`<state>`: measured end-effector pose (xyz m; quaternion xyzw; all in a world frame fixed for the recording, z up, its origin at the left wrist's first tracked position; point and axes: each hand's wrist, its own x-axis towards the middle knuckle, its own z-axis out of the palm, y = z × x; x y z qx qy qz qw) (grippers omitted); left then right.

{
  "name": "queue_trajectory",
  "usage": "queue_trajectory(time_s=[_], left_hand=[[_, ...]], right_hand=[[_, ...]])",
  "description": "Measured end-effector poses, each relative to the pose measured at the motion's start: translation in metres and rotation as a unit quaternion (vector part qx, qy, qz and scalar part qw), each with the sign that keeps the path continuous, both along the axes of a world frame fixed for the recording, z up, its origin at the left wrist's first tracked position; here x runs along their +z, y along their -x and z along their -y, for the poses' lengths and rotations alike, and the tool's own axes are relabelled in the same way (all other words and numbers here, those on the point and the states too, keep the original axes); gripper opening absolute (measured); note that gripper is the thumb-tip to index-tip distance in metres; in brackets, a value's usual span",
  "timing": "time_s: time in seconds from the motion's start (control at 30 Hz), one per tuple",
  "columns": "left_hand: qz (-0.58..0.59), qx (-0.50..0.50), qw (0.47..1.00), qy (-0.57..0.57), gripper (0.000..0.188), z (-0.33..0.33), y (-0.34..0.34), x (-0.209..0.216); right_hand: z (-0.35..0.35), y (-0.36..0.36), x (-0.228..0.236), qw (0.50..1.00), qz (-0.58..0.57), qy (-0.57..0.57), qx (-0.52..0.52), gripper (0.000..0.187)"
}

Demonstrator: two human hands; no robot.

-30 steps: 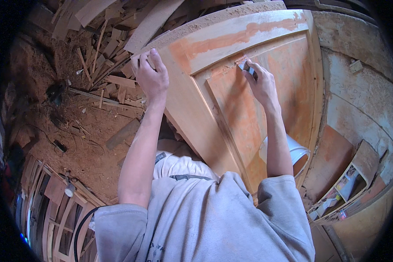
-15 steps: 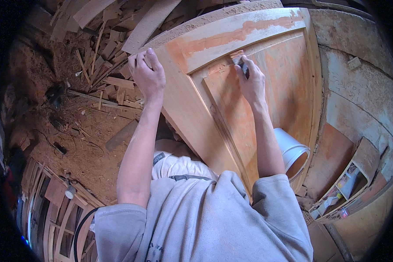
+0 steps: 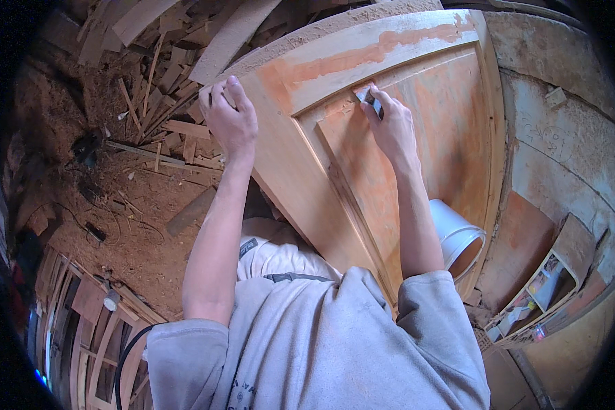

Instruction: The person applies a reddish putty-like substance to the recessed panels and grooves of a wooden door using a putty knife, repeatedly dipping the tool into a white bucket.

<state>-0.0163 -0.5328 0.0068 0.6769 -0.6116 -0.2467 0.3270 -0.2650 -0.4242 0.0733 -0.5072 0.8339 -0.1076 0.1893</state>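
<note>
Since the earlier frames, the right hand has been slid up and left along the door, from the middle of the recessed panel to its top left corner; the left hand has stayed on the door's left edge.

At far left, wooden frames are stacked on the floor, and a dark cable is looped beside them. Bare sawdust floor is left open between the frames and the door, with a short plank lying on it. Above it, scrap wood is piled up to the door's upper left edge, so little room is left there.

The left hand is curled over the door's left edge, fingers together and clamped on the wood. The door is leaned across the middle, its rails and panel smeared with orange-brown filler. The right hand is pressed on the panel just under the top rail, fingers closed on a small grey scraper that touches the wood.

Below the right forearm, a white bucket is stood against the door's lower edge. To its right, a reddish board is leaned on the rough wall. At lower right, a small open box is seen holding flat, many-coloured packets; their print is too small to be made out.
</note>
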Motion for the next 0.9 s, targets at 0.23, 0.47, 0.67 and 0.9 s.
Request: queue_trajectory(time_s=[0.23,0.47,0.67,0.9], left_hand=[[-0.013,-0.005,1.000,-0.010,0.049,0.002,0.000,0.002],[-0.004,0.006,1.000,-0.003,0.047,0.002,0.000,0.002],[-0.015,0.000,1.000,0.021,0.049,0.001,-0.003,-0.002],[-0.019,0.001,1.000,-0.011,0.043,0.001,-0.001,0.001]], right_hand=[[-0.004,0.003,-0.009,1.000,0.012,0.021,-0.002,0.043],[-0.015,0.023,0.013,0.988,0.075,0.099,-0.095,0.040],[-0.014,0.039,0.051,0.995,0.076,-0.010,-0.064,0.040],[-0.004,0.082,0.054,0.993,0.073,-0.084,0.050,0.033]])
